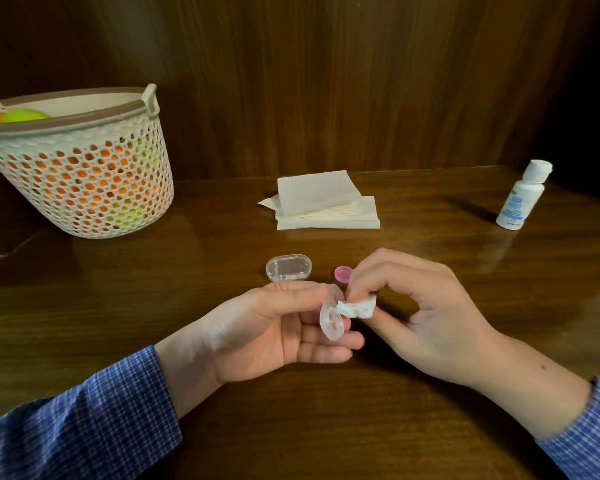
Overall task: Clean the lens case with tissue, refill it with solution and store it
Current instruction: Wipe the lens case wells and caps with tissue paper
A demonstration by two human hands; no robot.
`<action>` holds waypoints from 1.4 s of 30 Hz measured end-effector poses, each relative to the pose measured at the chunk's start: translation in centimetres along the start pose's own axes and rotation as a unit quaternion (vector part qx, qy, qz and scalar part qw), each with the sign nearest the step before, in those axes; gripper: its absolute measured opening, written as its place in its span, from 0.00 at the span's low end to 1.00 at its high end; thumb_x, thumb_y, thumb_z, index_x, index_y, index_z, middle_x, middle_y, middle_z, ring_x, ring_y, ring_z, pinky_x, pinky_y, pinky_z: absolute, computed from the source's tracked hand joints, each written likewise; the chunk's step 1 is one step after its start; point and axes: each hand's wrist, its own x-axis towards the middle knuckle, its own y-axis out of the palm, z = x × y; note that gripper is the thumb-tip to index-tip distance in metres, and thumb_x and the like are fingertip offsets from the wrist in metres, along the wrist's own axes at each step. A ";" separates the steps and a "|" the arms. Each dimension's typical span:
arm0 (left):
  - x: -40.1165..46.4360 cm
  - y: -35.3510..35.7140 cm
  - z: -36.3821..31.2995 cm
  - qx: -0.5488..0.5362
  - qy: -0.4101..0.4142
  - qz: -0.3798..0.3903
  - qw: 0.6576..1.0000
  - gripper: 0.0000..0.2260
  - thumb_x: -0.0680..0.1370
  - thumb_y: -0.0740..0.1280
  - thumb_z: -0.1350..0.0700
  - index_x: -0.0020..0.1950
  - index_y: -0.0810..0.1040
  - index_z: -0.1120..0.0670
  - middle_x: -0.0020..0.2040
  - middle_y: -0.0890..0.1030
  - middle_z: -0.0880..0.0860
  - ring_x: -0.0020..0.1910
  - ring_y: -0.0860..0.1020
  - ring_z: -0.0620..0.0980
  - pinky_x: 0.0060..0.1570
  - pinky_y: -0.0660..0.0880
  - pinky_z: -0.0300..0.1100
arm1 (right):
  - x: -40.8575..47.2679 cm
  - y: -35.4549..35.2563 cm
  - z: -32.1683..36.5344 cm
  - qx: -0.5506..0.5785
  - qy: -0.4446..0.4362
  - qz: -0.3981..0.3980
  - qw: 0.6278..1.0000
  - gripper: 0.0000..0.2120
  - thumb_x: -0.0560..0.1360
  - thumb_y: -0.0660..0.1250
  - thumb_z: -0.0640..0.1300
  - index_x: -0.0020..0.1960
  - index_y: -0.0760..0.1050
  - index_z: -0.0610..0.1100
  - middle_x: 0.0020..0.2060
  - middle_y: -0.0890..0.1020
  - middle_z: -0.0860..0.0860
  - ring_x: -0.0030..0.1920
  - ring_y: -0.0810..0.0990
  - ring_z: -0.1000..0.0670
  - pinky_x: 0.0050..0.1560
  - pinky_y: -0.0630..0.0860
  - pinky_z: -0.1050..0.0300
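Left hand (pixel 274 332) grips clear lens case (pixel 331 318) upright; right hand (pixel 420 313) pinches tissue wad (pixel 359 309) against its well. Just beyond hands: pink cap (pixel 343 273), clear box (pixel 289 267). Farther: tissue stack (pixel 321 202); solution bottle (pixel 522 195) far right.

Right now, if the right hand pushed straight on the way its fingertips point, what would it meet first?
The right hand, pinching the tissue wad, points left at the lens case held by the left hand; the wad seems already touching it.
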 end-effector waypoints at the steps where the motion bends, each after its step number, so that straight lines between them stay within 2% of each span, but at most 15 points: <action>1: 0.0 0.1 0.0 -0.001 -0.003 0.003 1.000 0.11 0.81 0.71 0.53 0.58 0.84 0.58 0.53 0.86 0.57 0.56 0.86 0.53 0.56 0.83 0.44 | 0.0 -0.1 -0.1 -0.006 -0.010 0.000 1.000 0.03 0.77 0.73 0.39 0.50 0.83 0.42 0.46 0.83 0.51 0.48 0.83 0.48 0.48 0.83 0.48; 3: -0.1 0.1 0.0 -0.001 -0.007 0.003 1.000 0.10 0.81 0.71 0.53 0.58 0.84 0.58 0.54 0.86 0.57 0.57 0.86 0.53 0.56 0.83 0.44 | 0.0 -0.1 -0.1 -0.013 -0.020 -0.001 1.000 0.03 0.76 0.74 0.38 0.50 0.83 0.42 0.46 0.83 0.51 0.48 0.83 0.48 0.48 0.82 0.49; 8: -0.1 0.1 0.0 -0.014 0.006 -0.020 1.000 0.12 0.79 0.73 0.54 0.59 0.84 0.59 0.50 0.86 0.58 0.51 0.87 0.52 0.49 0.84 0.42 | 0.0 -0.1 0.0 -0.031 0.013 -0.024 0.999 0.05 0.74 0.74 0.36 0.50 0.84 0.42 0.46 0.84 0.52 0.47 0.83 0.50 0.46 0.82 0.53; 10: 0.0 0.1 0.0 -0.006 0.016 -0.036 0.999 0.13 0.78 0.75 0.54 0.59 0.84 0.58 0.50 0.85 0.58 0.49 0.86 0.52 0.48 0.84 0.42 | 0.1 -0.1 0.1 -0.045 0.060 -0.049 0.996 0.06 0.75 0.74 0.37 0.50 0.84 0.45 0.44 0.84 0.55 0.46 0.83 0.52 0.45 0.81 0.57; 14: 0.0 0.4 0.1 0.038 0.019 -0.055 0.998 0.11 0.77 0.74 0.53 0.57 0.84 0.56 0.49 0.84 0.58 0.46 0.85 0.52 0.46 0.83 0.42 | 0.5 -0.1 0.4 -0.003 0.182 -0.087 0.980 0.04 0.75 0.73 0.47 0.49 0.82 0.55 0.45 0.84 0.60 0.50 0.83 0.54 0.46 0.79 0.66; 18: 0.0 0.5 0.1 0.051 0.015 -0.066 0.996 0.07 0.82 0.68 0.57 0.57 0.81 0.57 0.51 0.83 0.59 0.46 0.84 0.52 0.46 0.82 0.42 | 0.5 -0.3 0.7 0.070 0.182 -0.043 0.980 0.05 0.77 0.72 0.44 0.50 0.84 0.53 0.46 0.85 0.57 0.51 0.84 0.50 0.48 0.81 0.59; 21: 0.0 0.5 0.1 0.058 0.016 -0.075 0.995 0.09 0.82 0.68 0.57 0.60 0.78 0.59 0.51 0.83 0.59 0.47 0.84 0.53 0.46 0.82 0.43 | 0.5 -0.4 0.8 0.091 0.181 -0.021 0.979 0.05 0.77 0.71 0.44 0.50 0.84 0.52 0.47 0.86 0.55 0.53 0.84 0.48 0.51 0.81 0.52; 25: 0.0 0.8 0.3 0.084 0.043 -0.083 0.992 0.05 0.79 0.70 0.57 0.49 0.83 0.57 0.50 0.84 0.59 0.47 0.85 0.53 0.46 0.81 0.43 | 0.4 -0.5 0.7 0.122 0.196 -0.012 0.973 0.06 0.77 0.71 0.42 0.52 0.85 0.50 0.46 0.87 0.51 0.50 0.85 0.46 0.50 0.81 0.46; 28: -0.1 0.9 0.4 0.104 0.065 -0.099 0.987 0.04 0.78 0.70 0.56 0.46 0.85 0.55 0.48 0.85 0.58 0.47 0.85 0.53 0.46 0.82 0.43 | 0.4 -0.6 0.5 0.135 0.216 0.000 0.967 0.07 0.77 0.72 0.40 0.51 0.85 0.50 0.44 0.86 0.48 0.46 0.84 0.46 0.48 0.82 0.46; 32: 0.0 1.1 0.4 0.119 0.076 -0.121 0.983 0.04 0.77 0.72 0.56 0.46 0.85 0.55 0.48 0.85 0.59 0.47 0.86 0.54 0.46 0.82 0.43 | 0.5 -0.7 0.3 0.166 0.239 0.015 0.957 0.07 0.77 0.73 0.40 0.49 0.86 0.51 0.42 0.86 0.49 0.41 0.84 0.48 0.44 0.83 0.54; 37: 0.0 1.1 0.2 0.124 0.047 -0.147 0.980 0.05 0.77 0.71 0.55 0.48 0.85 0.55 0.50 0.85 0.62 0.47 0.86 0.54 0.44 0.82 0.43 | 0.4 -0.5 0.3 0.108 0.209 0.009 0.972 0.08 0.78 0.71 0.41 0.51 0.86 0.52 0.48 0.86 0.55 0.54 0.85 0.47 0.55 0.82 0.45; 39: 0.0 1.1 0.0 0.109 0.031 -0.144 0.983 0.08 0.78 0.69 0.55 0.52 0.84 0.57 0.50 0.85 0.61 0.45 0.85 0.52 0.43 0.82 0.41 | 0.5 -0.3 0.4 0.091 0.183 0.003 0.979 0.08 0.78 0.70 0.41 0.52 0.86 0.51 0.48 0.85 0.56 0.55 0.84 0.48 0.54 0.81 0.47; 42: 0.0 0.9 -0.2 0.086 0.011 -0.125 0.988 0.10 0.80 0.68 0.56 0.56 0.83 0.60 0.51 0.84 0.61 0.44 0.84 0.50 0.42 0.81 0.40 | 0.3 -0.1 0.2 0.065 0.140 0.005 0.988 0.10 0.79 0.70 0.36 0.52 0.86 0.48 0.48 0.84 0.54 0.54 0.84 0.46 0.52 0.81 0.45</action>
